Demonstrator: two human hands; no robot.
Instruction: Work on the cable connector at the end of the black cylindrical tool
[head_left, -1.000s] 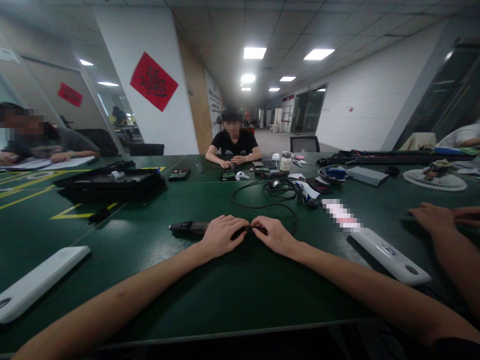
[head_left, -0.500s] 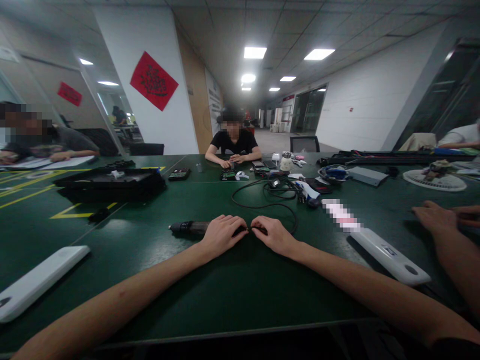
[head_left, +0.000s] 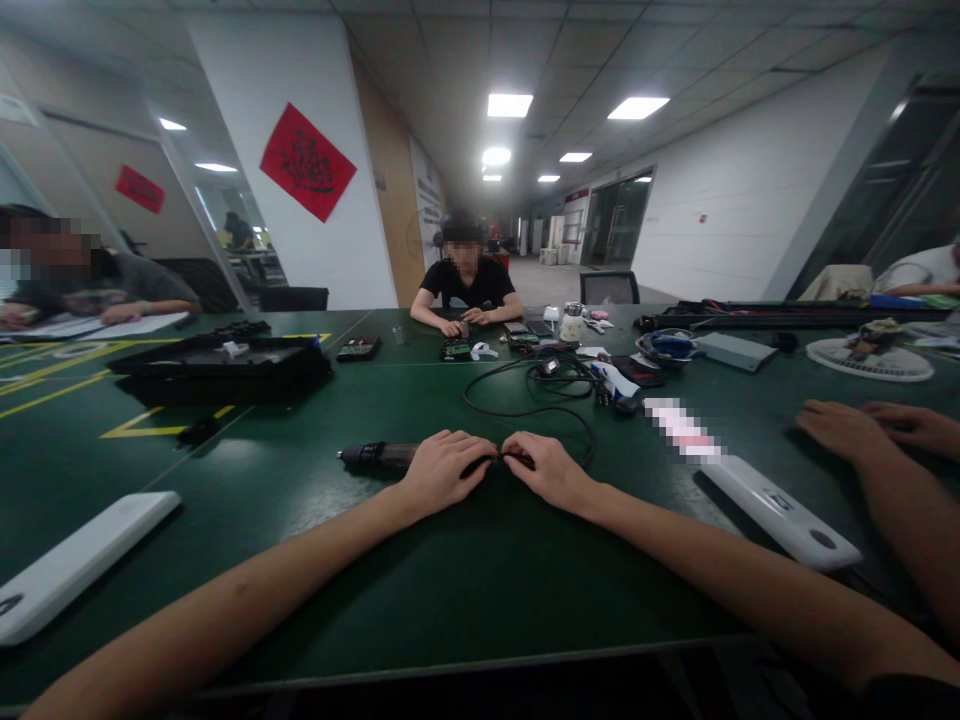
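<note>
- Left hand (head_left: 442, 470) curls closed over the rear of the dark cylindrical tool (head_left: 375, 457) — on the green table (head_left: 300, 570).
- Right hand (head_left: 551, 468) pinches the black cable (head_left: 525, 412), fingers closed.

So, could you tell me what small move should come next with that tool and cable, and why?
The left hand holds the dark tool flat on the table, the right hand pinches the black cable where they meet; probably push the cable end into the tool's rear.

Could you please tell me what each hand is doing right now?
Left hand: closed over the black tool's rear end.
Right hand: closed, pinching the black cable at the tool.
</note>
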